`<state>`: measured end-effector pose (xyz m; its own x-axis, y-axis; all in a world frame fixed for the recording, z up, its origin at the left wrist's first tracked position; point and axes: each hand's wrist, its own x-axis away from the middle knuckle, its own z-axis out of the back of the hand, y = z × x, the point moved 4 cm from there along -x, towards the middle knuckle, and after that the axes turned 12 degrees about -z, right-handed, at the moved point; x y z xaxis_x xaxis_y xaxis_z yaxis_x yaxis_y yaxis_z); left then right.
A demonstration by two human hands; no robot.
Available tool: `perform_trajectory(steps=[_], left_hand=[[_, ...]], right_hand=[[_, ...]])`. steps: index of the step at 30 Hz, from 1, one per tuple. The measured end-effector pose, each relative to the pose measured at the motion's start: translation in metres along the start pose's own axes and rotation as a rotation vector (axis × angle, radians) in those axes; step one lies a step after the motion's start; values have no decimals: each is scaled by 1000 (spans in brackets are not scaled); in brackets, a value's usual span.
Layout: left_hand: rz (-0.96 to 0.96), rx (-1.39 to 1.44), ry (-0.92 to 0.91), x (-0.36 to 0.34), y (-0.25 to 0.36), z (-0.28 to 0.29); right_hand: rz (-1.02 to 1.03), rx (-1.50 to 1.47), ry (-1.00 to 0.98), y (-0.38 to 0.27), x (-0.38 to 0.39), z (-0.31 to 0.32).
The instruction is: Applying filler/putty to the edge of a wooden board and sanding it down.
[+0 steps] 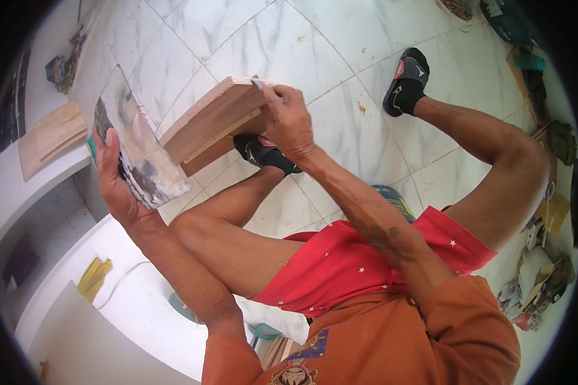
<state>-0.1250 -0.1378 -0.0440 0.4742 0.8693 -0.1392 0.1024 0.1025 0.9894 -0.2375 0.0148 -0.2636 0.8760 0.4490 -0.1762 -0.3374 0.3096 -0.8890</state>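
Note:
My left hand (119,189) is closed around a flat rectangular plastering trowel (135,122), thumb along its edge. White and dark putty smears cover its tilted face, and a bit of teal shows behind my fingers. My right hand (290,125) is closed on a small putty knife (257,83); only a little of its grey blade shows, the rest hidden by my fingers. That blade is at the upper right corner of a wooden panel (218,119). The panel stands tilted between my hands, its top edge coated pale pinkish, with a thin strip along its lower side.
My feet in black sandals (408,80) are on the marbled tile floor (340,38). A curved white counter (45,176) with open shelves runs along the left, bearing thin wood sheets (51,138). A dark bucket (395,200) is by my lap. Scraps (539,282) pile at the right.

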Motion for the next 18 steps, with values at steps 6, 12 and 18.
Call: perform_trajectory(steps=[6,12,18], left_hand=[[-7,-11,14,2,-1,0],[2,-7,15,4,3,1],[11,24,3,3,-2,3]], right_hand=[[-21,-56,-6,-10,17,-6],[-157,-27,-82,36,6,8],[-398,9,-307,63,-29,-11]])
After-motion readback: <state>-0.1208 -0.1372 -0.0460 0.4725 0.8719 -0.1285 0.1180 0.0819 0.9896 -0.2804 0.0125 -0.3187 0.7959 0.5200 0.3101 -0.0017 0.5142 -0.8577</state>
